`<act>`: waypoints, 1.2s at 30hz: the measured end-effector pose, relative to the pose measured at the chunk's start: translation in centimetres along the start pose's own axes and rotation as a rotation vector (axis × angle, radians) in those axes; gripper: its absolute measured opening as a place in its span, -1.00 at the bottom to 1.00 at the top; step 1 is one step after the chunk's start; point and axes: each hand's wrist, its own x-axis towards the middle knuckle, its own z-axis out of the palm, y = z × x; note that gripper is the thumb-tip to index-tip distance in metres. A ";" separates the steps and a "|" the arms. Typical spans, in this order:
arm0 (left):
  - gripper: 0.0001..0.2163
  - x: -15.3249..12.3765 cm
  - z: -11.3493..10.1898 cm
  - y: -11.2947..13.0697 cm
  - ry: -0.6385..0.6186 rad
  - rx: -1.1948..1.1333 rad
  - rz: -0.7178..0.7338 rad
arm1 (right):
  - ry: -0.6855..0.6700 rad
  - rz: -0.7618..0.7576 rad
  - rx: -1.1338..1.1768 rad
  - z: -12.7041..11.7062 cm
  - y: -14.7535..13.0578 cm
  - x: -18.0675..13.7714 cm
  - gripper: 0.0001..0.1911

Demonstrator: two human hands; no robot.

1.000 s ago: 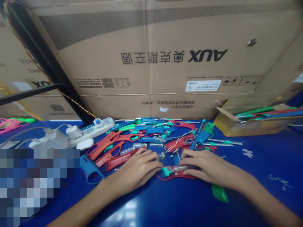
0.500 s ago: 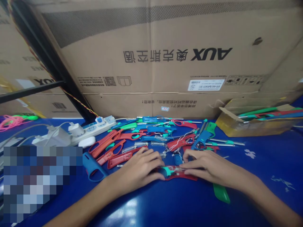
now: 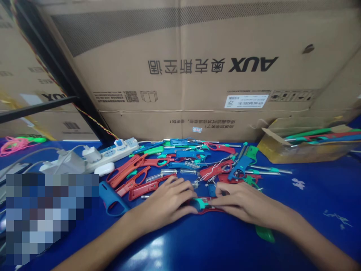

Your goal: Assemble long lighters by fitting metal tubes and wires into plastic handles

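On the blue table, a red lighter casing half [image 3: 212,211] lies under both my hands, with a turquoise trigger [image 3: 201,203] seated in it. My left hand [image 3: 175,198] grips the casing's left end, thumb at the near edge and fingers over the far side. My right hand [image 3: 239,199] has its fingertips pressed into the casing just right of the trigger, covering most of its right end. Just beyond lie red casing halves [image 3: 152,187], clear fluid tanks [image 3: 168,171] and a red casing with white wires [image 3: 216,170].
A blue casing [image 3: 113,197] lies by my left forearm, a green casing piece [image 3: 265,233] under my right. A white power strip [image 3: 111,153] with chargers stands at the left. An open cardboard box [image 3: 304,150] of lighters is at the right; a large carton [image 3: 180,90] stands behind.
My right hand has shifted slightly left along the red casing, its fingers now closer together and nearer the trigger. My left hand stays almost still on the left end.
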 end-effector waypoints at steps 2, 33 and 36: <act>-0.78 0.0 0.0 0.0 -0.015 0.000 -0.005 | 0.002 -0.001 0.019 0.0 0.1 0.0 -0.68; -0.78 0.0 -1.6 -3.1 0.230 0.069 -0.034 | 0.418 0.205 -0.178 1.4 5.1 0.1 -0.68; -0.81 0.0 -1.8 -3.3 0.290 0.077 -0.021 | 0.316 0.235 -0.223 1.3 4.8 0.5 -0.69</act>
